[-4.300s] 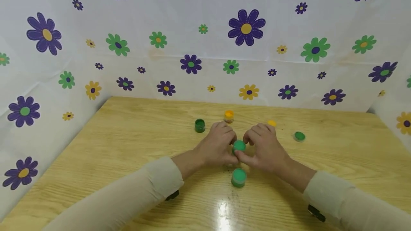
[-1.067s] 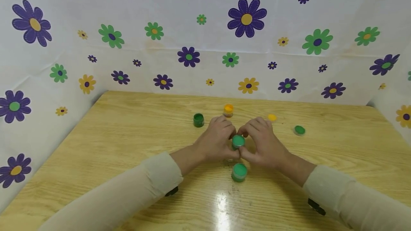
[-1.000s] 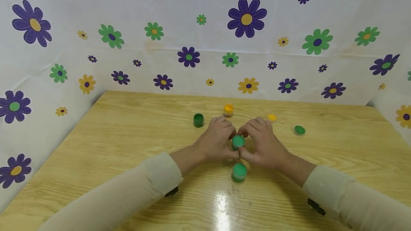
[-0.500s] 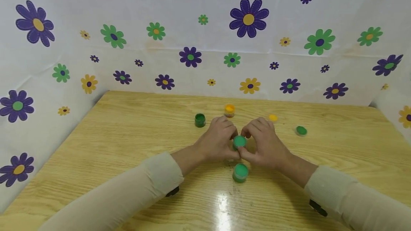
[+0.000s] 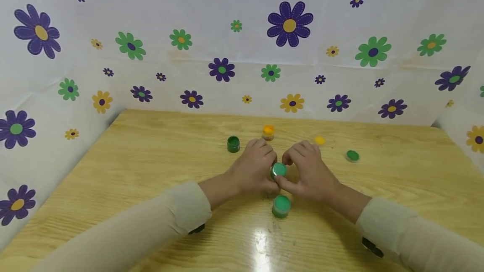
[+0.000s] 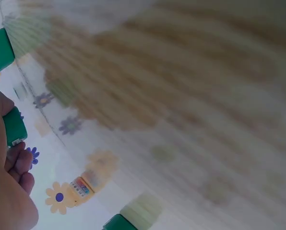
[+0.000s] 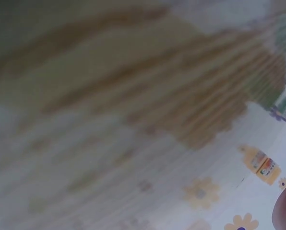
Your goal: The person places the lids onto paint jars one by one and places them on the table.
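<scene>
Pale-green-topped jar (image 5: 279, 168) has shifted slightly left since the last frame. Wood-grain table (image 5: 159, 150) below. Left hand (image 5: 254, 167) curls round its left side, right hand (image 5: 308, 172) grips the other, thumb at front. Matching jar (image 5: 281, 206) just nearer; dark-green jar (image 5: 233, 144), orange jar (image 5: 268, 132) farther back; green lid (image 5: 353, 155), yellow lid (image 5: 319, 140) off right.

Held green-lidded jar (image 5: 278, 171) shifted slightly left, new glint on top

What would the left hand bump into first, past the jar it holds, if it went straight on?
The left hand would probably meet the right hand first, just across the held jar; depth is hard to judge.
</scene>
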A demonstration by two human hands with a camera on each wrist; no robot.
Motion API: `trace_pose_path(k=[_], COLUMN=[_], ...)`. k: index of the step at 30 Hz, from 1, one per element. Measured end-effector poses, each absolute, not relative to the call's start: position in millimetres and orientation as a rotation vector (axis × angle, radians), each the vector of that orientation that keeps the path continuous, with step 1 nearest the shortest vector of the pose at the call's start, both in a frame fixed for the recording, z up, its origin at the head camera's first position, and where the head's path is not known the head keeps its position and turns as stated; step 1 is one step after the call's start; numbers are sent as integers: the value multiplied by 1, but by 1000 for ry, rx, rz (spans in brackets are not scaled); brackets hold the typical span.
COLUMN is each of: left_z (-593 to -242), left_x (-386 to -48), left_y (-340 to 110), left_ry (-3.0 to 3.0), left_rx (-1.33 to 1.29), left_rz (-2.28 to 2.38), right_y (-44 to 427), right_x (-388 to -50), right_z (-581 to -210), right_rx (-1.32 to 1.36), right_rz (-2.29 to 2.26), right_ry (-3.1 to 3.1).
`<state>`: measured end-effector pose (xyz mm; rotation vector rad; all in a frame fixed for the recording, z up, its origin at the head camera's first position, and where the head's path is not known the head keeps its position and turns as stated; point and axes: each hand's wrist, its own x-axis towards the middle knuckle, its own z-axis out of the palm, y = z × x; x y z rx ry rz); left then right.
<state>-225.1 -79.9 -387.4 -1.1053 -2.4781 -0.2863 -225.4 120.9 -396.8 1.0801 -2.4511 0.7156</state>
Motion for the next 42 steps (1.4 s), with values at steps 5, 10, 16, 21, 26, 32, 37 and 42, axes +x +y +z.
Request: trace_pose_path(k=[5,10,16,21,26,32,37,42], left_z=[-390,-392,-393,-394,-393,-390,-391,-392], left_x=[-225,-226,-227,-226,-225,-225,-225,-225], left_y=[-80,-80,-77,-77,-79,-81,-81,-81], left_ry=[-2477,-2433,-2459,-2469,-2490,-2527,-2521,-2493], left_rx=[-1106,-1117,-1130,-1123,-1114,-1087,-1091,-1107], left_rz=[-323,-335,-267,-235,-263,-303,-290,-286], right_y=[121,121,122,122,122,123,123,122], right_x=[-225,-224,-222,-223,-223,-225,-226,-226], right_z=[-397,-397,-396,-396,-395,-396,-398,-399], right_rx=[1085,1088,1041,1027,1034,1118,1163,1141], right_rz=[704,687,659,654,694,743,715,710], right_ry=[-2459,-2442,-2484,-2515,-2537,-2465,-2403,-2421])
